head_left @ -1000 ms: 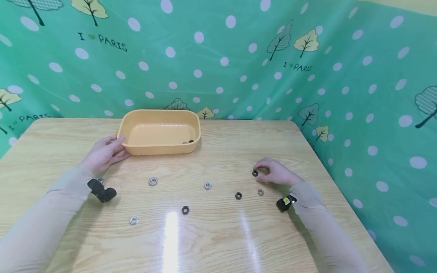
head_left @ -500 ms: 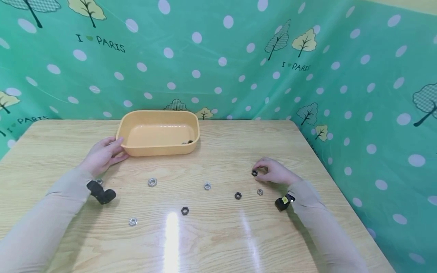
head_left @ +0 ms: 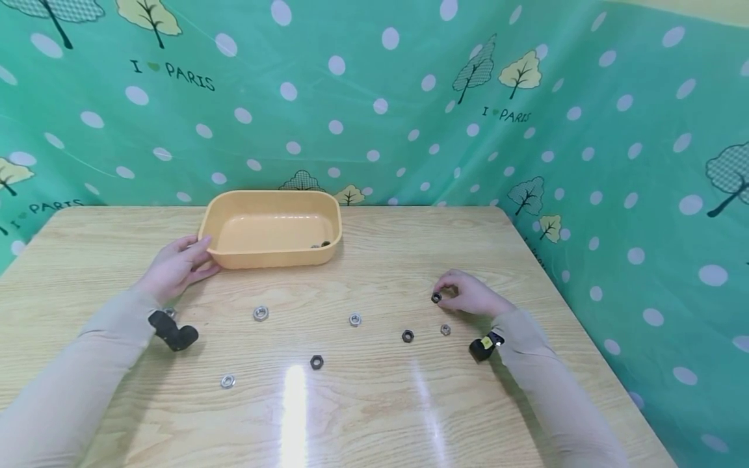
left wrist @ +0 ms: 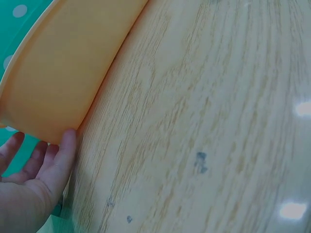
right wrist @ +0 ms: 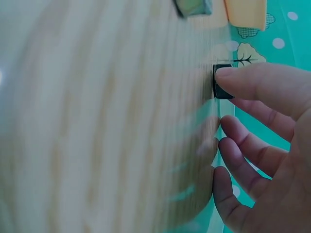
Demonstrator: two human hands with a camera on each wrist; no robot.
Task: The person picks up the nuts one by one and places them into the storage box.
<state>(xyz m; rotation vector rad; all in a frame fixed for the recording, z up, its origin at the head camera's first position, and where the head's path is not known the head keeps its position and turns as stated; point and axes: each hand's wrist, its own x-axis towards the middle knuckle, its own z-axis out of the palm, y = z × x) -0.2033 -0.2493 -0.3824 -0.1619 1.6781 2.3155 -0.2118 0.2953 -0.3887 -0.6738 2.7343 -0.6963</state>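
My left hand [head_left: 175,268] rests against the left front corner of an orange plastic tub [head_left: 275,260]. In the left wrist view its relaxed fingers [left wrist: 65,155] touch the outside of the tub wall [left wrist: 63,73]. Far to the right, my right hand [head_left: 466,296] pinches a black hex nut [head_left: 436,298] between thumb and forefinger. The right wrist view has this nut [right wrist: 223,81] standing on edge close over the table, the other fingers loosely bent below. Nearest to that hand lie a small silver nut [head_left: 446,330] and a second black nut [head_left: 407,336].
More nuts lie scattered on the wooden table [head_left: 374,416]: silver ones [head_left: 261,313] [head_left: 355,319] [head_left: 227,381] and a black one [head_left: 316,362]. Another silver nut [head_left: 170,312] is partly behind the left wrist. Small nuts [head_left: 325,245] sit inside the tub. A green polka-dot curtain [head_left: 374,117] borders the back and right.
The head view has shifted slightly. Both hands hold nearly the same place; the right keeps pinching the black nut, and the tub stays where it was.
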